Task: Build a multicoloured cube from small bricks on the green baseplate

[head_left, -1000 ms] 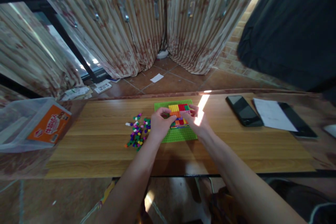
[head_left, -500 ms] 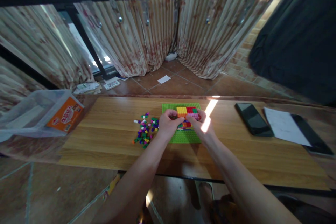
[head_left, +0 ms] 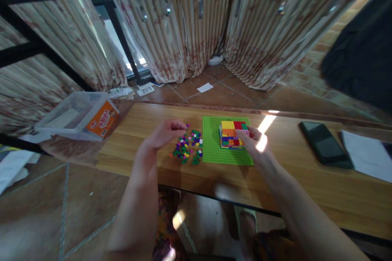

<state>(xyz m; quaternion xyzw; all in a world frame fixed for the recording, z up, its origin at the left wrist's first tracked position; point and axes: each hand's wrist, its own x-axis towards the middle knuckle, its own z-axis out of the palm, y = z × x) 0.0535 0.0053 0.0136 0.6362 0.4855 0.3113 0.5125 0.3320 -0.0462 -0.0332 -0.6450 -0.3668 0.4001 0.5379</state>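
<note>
A green baseplate [head_left: 214, 151] lies on the wooden table [head_left: 306, 179]. A block of stacked coloured bricks [head_left: 231, 132], yellow, red, orange and purple, stands on its far right part. My right hand [head_left: 252, 144] rests against the right side of that block, fingers curled on it. A pile of small loose bricks [head_left: 187, 151] lies just left of the plate. My left hand [head_left: 163, 133] hovers over the far left of the pile, fingers pinched together; whether a brick is in them I cannot make out.
A clear plastic box with an orange label [head_left: 81, 116] sits at the table's left end. A black phone [head_left: 324, 144] and a white paper [head_left: 366, 155] lie at the right. Curtains and a tiled floor lie beyond the table.
My left hand left the brick block and moved left over the loose pile. My right hand stays at the block. The view shifted left.
</note>
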